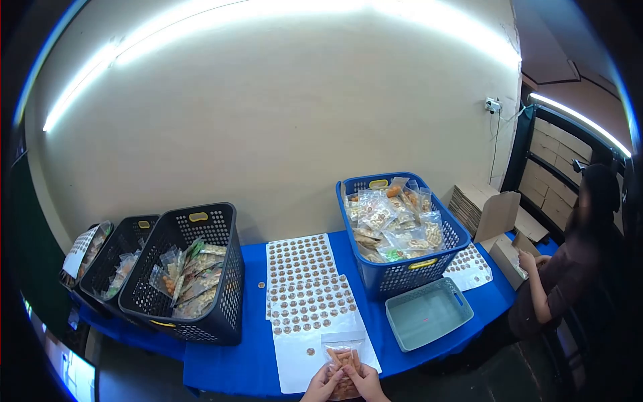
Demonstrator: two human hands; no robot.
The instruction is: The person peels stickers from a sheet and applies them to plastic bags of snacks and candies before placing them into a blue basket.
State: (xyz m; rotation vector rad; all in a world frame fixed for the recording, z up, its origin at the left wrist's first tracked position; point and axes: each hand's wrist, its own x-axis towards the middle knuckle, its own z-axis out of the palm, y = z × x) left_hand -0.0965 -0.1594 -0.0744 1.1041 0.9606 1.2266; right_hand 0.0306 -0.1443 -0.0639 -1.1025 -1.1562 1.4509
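Observation:
A small clear snack bag with orange-brown pieces lies on a white sticker backing sheet at the table's near edge. My left hand and my right hand both grip the bag's lower part, fingers closed on it. A single round brown sticker sits just left of the bag. Sheets full of round brown stickers lie beyond it on the blue table.
A blue basket full of snack bags stands at right, with a grey-green tray in front of it. Black baskets holding bags stand at left. A co-worker handles cardboard boxes at far right.

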